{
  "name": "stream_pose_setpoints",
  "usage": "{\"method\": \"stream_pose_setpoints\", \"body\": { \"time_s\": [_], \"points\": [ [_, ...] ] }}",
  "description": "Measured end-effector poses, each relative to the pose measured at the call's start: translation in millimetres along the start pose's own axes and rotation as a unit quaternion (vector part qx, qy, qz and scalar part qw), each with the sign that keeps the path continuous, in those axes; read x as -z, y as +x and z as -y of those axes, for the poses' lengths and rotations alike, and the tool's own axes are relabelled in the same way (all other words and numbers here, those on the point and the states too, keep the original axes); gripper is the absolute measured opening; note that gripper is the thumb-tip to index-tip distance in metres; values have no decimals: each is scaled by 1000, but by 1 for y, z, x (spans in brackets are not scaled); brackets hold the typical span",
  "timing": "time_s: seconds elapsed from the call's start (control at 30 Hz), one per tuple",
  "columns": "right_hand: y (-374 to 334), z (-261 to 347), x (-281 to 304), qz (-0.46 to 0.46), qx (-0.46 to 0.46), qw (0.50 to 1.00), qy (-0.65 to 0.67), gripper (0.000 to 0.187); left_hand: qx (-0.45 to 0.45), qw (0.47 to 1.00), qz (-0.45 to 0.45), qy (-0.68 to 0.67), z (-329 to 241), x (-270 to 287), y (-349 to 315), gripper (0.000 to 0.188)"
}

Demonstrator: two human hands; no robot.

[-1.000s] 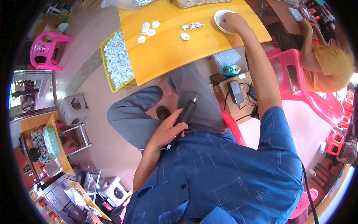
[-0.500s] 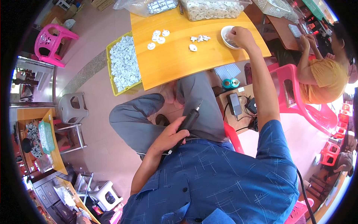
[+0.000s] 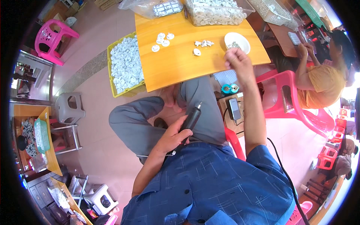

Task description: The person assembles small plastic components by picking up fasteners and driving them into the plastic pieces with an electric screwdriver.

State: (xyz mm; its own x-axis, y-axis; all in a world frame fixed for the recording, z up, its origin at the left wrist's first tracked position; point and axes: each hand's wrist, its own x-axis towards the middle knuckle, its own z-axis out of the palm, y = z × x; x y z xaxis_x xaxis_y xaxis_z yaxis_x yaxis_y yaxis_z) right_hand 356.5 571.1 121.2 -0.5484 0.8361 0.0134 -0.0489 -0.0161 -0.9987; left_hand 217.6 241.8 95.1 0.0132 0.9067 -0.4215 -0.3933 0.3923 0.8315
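My left hand (image 3: 174, 137) is wrapped round a black electric screwdriver (image 3: 192, 120), held over my lap with its tip pointing up and away from me. My right hand (image 3: 240, 64) is above the table's near right edge, just on the near side of a white bowl (image 3: 244, 41). Its fingers are pinched together; whatever is between them is too small to make out. Small grey metal pieces (image 3: 234, 45) lie in the bowl. To the left of it is a small cluster of white plastic parts (image 3: 204, 43), with a single white part (image 3: 197, 52) nearer me.
Several round white discs (image 3: 160, 40) lie on the left of the yellow table (image 3: 176, 69). A clear bin (image 3: 221, 21) of white parts stands at the back. A yellow crate (image 3: 112, 77) of white parts is at the table's left. Another person (image 3: 322, 77) sits at the right.
My right hand has come out of the bowl and moved toward me, fingers pinched, leaving the grey pieces in the bowl visible. My left hand keeps the screwdriver nearly where it was.
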Motion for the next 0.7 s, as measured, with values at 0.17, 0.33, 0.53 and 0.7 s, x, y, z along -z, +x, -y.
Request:
{"method": "stream_pose_setpoints", "body": {
  "time_s": [0.17, 0.33, 0.53, 0.7],
  "points": [
    [-42, -34, -44, 81, -87, 992, 45, 8, -38, 999, -6, -18, 1, 1, -1, 55],
    [-60, -50, -67, 141, -115, 982, 47, 10, -73, 996, -32, -43, 4, 0, -4, 56],
    [-66, -50, -80, 186, -112, 975, 35, 8, -85, 994, -30, -61, 9, -1, -8, 56],
    [-66, -49, -88, 170, -127, 976, 57, 9, -106, 991, -47, -61, 9, 1, -11, 56]
  ]
}}
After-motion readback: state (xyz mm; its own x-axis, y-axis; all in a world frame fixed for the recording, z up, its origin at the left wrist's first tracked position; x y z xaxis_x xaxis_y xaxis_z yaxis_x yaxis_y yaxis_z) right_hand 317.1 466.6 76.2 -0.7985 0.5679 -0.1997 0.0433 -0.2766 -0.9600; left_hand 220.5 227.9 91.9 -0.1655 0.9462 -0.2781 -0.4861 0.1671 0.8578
